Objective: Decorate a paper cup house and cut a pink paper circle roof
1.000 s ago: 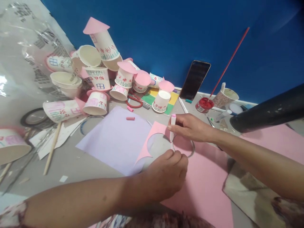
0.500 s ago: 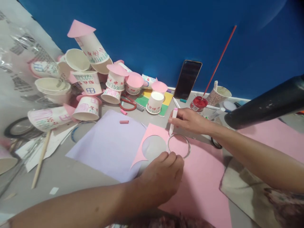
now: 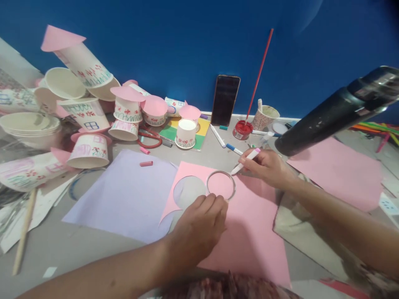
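Observation:
A thin round ring (image 3: 221, 171) lies flat on a pink sheet of paper (image 3: 255, 232), just right of a round hole cut in the sheet. My left hand (image 3: 201, 226) is closed at the ring's near edge, its fingertips pressed down on it and partly hidden. Between the thumb and fingers of my right hand (image 3: 269, 166) is a white marker (image 3: 245, 162) with a pink end. The marker leans to the right, its tip touching down by the ring's upper right edge. A lilac sheet (image 3: 124, 195) spreads to the left of the pink one.
Decorated paper cups (image 3: 89, 151) with pink paper tops crowd the left. Along the blue wall stand a phone (image 3: 225, 99), a red paint jar (image 3: 242, 131) with a stick and a patterned cup (image 3: 264, 118). A black cylinder (image 3: 327, 112) juts in from the right. Scissors (image 3: 151, 141) lie behind.
The marker in my right hand has gone round the ring from its upper left to its upper right and now tilts more. My left hand stays on the ring. The view has turned right.

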{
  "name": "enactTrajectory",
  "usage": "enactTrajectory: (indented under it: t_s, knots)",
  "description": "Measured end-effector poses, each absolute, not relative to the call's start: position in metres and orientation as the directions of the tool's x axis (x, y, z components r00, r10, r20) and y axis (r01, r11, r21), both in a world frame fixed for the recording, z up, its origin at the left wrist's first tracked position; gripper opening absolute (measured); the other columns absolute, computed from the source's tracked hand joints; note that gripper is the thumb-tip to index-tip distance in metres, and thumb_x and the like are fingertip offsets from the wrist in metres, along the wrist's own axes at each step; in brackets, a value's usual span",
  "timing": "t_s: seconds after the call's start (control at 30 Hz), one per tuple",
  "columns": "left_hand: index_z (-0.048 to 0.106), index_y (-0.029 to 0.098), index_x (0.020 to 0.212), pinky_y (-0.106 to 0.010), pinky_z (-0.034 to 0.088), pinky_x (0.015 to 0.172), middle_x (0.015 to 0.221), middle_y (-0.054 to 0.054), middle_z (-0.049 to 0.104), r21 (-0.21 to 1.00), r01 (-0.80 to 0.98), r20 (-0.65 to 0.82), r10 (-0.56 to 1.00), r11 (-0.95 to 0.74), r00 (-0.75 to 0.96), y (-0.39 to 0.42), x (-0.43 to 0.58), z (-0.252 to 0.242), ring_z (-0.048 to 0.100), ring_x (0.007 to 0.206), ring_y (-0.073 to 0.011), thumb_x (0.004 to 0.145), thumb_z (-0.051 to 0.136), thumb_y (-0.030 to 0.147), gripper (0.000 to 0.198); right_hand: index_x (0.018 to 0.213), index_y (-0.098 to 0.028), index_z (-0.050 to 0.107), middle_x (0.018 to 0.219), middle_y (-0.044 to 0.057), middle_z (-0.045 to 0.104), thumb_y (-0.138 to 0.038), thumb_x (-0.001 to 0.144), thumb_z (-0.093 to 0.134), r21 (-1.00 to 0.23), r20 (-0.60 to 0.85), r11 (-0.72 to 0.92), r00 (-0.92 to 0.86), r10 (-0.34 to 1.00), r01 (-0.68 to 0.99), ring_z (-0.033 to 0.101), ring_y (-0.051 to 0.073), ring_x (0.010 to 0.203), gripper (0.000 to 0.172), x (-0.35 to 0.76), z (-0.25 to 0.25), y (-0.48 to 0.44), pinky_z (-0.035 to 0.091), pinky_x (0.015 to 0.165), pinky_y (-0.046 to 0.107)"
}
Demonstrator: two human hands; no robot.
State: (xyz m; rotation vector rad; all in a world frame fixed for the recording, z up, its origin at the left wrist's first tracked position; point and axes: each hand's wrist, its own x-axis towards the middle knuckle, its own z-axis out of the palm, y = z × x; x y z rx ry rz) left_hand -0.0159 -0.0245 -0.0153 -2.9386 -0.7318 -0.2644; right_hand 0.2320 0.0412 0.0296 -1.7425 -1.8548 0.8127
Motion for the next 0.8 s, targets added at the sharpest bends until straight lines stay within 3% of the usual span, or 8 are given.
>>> enactTrajectory:
  t_s: [0.17,0.43,0.67,0.8]
  knots:
    - [0.062,0.009,0.115,-0.041,0.046,0.08,0.101,-0.011,0.061,-0.072,0.495,0.153,0.481,-0.866,0.864,-0.025,-0.014,-0.012,0.058,0.094,-0.0287,0.101,0.059,0.035,0.03,0.081,-0.019,0.072,0.063,0.001,0.069,-0.035,0.093,0.06,-0.675,0.052,0.065,-0.041,0.998,0.735,0.059,0.015,0.055,0.024,0.232,0.025,0.001,0.042,0.056,0.028]
    - [0.06,0.007,0.122,-0.043,0.051,0.08,0.101,-0.012,0.066,0.01,0.478,0.246,0.466,-0.878,0.85,-0.023,-0.016,-0.019,0.061,0.092,-0.0302,0.096,0.065,0.027,0.033,0.09,-0.019,0.073,0.086,0.006,0.081,-0.026,0.097,0.062,-0.582,0.347,0.33,-0.139,0.927,0.743,0.076,0.021,0.079,0.015,0.228,0.006,-0.039,0.055,0.073,0.029]
    - [0.035,0.006,0.151,-0.043,0.055,0.081,0.108,-0.017,0.069,0.133,0.474,0.388,0.486,-0.871,0.783,-0.022,-0.018,-0.027,0.065,0.096,-0.0305,0.095,0.049,0.008,0.058,0.098,-0.017,0.066,0.086,0.008,0.079,-0.019,0.102,0.059,-0.42,0.464,0.536,-0.335,0.82,0.732,0.074,0.021,0.075,0.008,0.226,-0.004,-0.055,0.054,0.071,0.03]
    - [0.018,0.014,0.16,-0.043,0.057,0.079,0.119,-0.018,0.064,0.26,0.515,0.358,0.577,-0.817,0.734,-0.021,-0.019,-0.022,0.066,0.096,-0.0304,0.09,0.045,0.005,0.076,0.101,-0.018,0.064,0.085,0.009,0.078,-0.018,0.102,0.057,-0.386,0.482,0.576,-0.375,0.792,0.721,0.073,0.021,0.073,0.007,0.221,-0.004,-0.063,0.054,0.068,0.032]
